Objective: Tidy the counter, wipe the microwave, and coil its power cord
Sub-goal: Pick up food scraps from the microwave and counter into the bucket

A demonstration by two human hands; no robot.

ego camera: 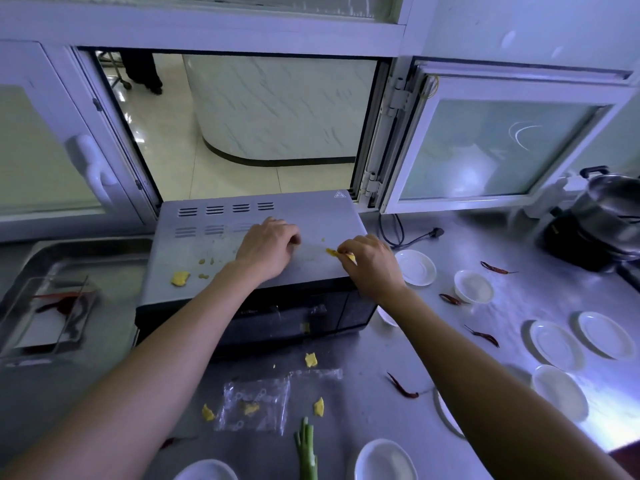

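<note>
A grey microwave (207,258) stands at the back of the steel counter (363,362), its top dotted with yellow food scraps (180,278). My left hand (268,247) lies on the microwave's top with its fingers curled under; I cannot see anything in it. At the top's right edge my right hand (372,263) pinches a yellow scrap (332,252). The black power cord and plug (434,233) lie loose behind the microwave's right side.
Several white dishes (415,266) and dried red chillies (483,336) lie scattered to the right. More yellow scraps, a clear plastic bag (256,403) and a green onion (306,448) lie in front. A metal tray (20,271) is left, a pot (609,209) far right.
</note>
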